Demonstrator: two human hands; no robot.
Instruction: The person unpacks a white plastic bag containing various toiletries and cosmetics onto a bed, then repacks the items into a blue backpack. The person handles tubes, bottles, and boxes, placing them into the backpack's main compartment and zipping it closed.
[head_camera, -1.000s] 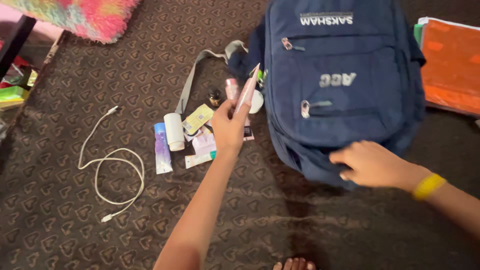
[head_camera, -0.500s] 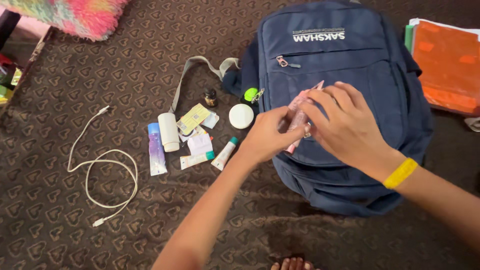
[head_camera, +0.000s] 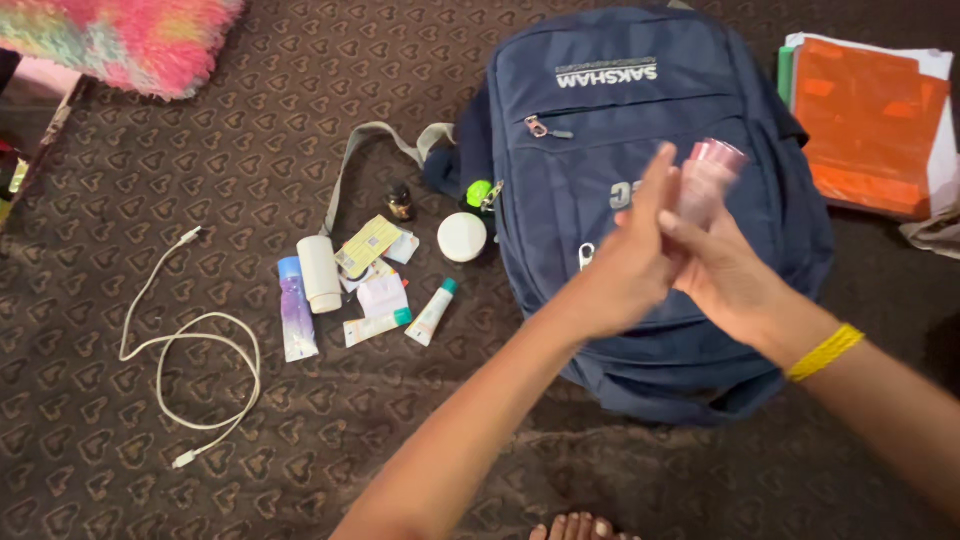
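Head view, looking down at a brown patterned carpet (head_camera: 420, 420). Both hands meet over the front of a navy backpack (head_camera: 600, 110), just right of centre. Right hand (head_camera: 722, 275), yellow band (head_camera: 824, 352) at the wrist, has its grip clenched round a pink tube (head_camera: 706, 180), which stands upright and blurred above the fingers. Left hand (head_camera: 625, 262) lies flat against the tube's side at its 9 o'clock, fingers straight; whether this grip actually pinches the tube I cannot tell. The two hands cover the backpack's middle pocket; a zip pull (head_camera: 586, 255) shows just at their 9 o'clock.

At 9 o'clock from the hands, on the carpet: round white jar (head_camera: 462, 237), small dark bottle (head_camera: 399, 201), white cylinder (head_camera: 320, 273), purple tube (head_camera: 296, 322), white tube with green cap (head_camera: 430, 313), a flat yellow packet (head_camera: 367, 245), all near one another. Grey strap (head_camera: 370, 150) runs from the bag past them. Further out at 9 o'clock, a coiled white cable (head_camera: 190, 370). Orange folder (head_camera: 870, 125) at 2 o'clock beside the bag. Fluffy pink cushion (head_camera: 120, 40) at 10 o'clock. Toes (head_camera: 580, 527) at 6 o'clock.
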